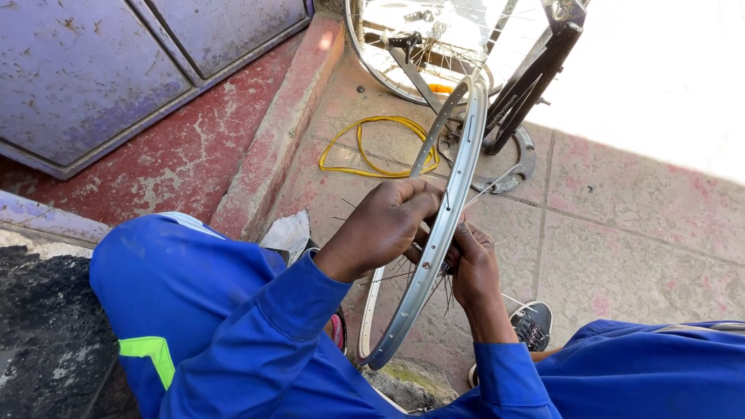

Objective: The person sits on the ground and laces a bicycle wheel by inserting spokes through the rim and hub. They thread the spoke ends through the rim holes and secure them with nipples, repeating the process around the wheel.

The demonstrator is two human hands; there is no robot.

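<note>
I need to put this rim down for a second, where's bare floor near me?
Bare paving lies right of the rim, between the bicycle frame and your shoe. The red step under the purple door is free too. Ahead is crowded: yellow rim tape, the sprocket ring and another wheel. Both hands hold the rim.

Bright blue overalls with long sleeves [287, 326] cover the person. A lime-green stripe [147, 353] sits at 8 o'clock, a dark mesh shoe [531, 324] at 4 o'clock
</note>
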